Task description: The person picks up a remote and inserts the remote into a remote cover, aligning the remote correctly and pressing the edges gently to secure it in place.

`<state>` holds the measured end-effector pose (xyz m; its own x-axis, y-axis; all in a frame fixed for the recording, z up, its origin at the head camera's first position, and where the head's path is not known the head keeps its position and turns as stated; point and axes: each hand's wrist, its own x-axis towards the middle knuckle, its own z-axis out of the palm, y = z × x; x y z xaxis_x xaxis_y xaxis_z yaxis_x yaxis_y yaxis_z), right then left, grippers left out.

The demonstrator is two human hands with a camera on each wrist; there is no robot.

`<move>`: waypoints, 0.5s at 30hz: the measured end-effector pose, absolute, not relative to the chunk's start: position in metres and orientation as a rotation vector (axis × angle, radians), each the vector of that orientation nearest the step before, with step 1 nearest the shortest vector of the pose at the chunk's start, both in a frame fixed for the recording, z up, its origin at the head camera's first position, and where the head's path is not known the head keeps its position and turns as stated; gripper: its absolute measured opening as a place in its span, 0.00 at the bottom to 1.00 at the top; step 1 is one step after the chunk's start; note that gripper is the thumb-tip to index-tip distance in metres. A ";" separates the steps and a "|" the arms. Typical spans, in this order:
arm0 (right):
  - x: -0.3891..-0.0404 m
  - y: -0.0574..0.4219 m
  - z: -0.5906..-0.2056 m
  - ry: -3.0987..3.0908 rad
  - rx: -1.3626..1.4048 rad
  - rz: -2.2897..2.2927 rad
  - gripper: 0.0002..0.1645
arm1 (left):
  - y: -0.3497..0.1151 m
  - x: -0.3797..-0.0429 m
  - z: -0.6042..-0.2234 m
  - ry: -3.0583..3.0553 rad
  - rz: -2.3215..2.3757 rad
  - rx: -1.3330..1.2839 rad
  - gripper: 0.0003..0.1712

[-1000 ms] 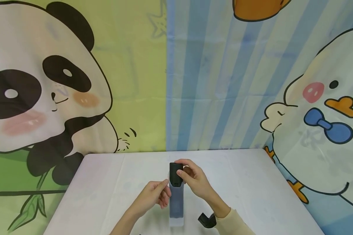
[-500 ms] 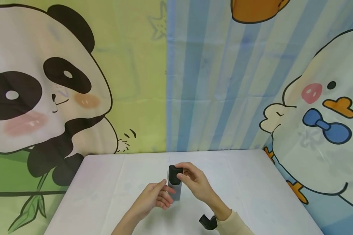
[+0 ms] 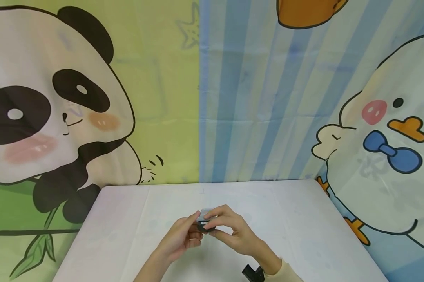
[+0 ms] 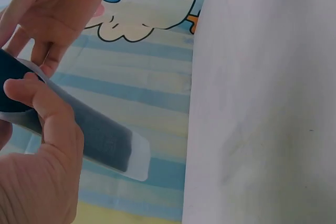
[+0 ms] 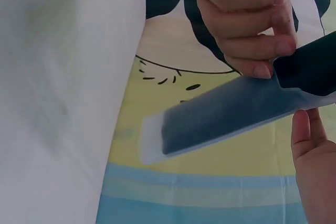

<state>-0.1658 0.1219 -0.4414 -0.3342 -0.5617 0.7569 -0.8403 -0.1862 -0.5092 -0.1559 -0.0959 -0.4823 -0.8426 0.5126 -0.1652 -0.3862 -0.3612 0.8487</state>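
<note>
A long dark device with a black end piece point(image 3: 205, 227) and a frosted, see-through sleeve is held up above the table between both hands. In the head view it is seen nearly end-on, its black end toward me. The left hand point(image 3: 178, 238) grips it from the left, with a digit pressed on the black end in the left wrist view. From the right, the right hand point(image 3: 234, 231) pinches the same end between thumb and fingers. The sleeve point(image 5: 220, 116) stretches out long and straight in the right wrist view. What is inside cannot be made out clearly.
A white-covered table point(image 3: 145, 211) lies beneath the hands. Beside the right sleeve is an angular black piece point(image 3: 253, 273). Cloth backdrops with a panda point(image 3: 74, 117) and a white bird point(image 3: 385, 156) stand behind and at the sides.
The device has tipped from lying lengthwise in view to nearly end-on, its black end lowered toward me. The right hand has moved down with it; the left fingers have closed in on it.
</note>
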 end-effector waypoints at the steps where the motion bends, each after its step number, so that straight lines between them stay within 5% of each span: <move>1: -0.164 0.122 -0.440 -1.803 1.637 1.488 0.26 | -0.096 -0.157 -0.482 1.347 2.203 0.174 0.25; 6: -0.158 0.123 -0.434 -1.763 1.681 1.324 0.20 | -0.095 -0.160 -0.481 1.475 2.162 0.219 0.21; 15: -0.163 0.136 -0.458 -1.867 1.635 1.377 0.29 | -0.095 -0.165 -0.482 1.768 2.084 0.280 0.18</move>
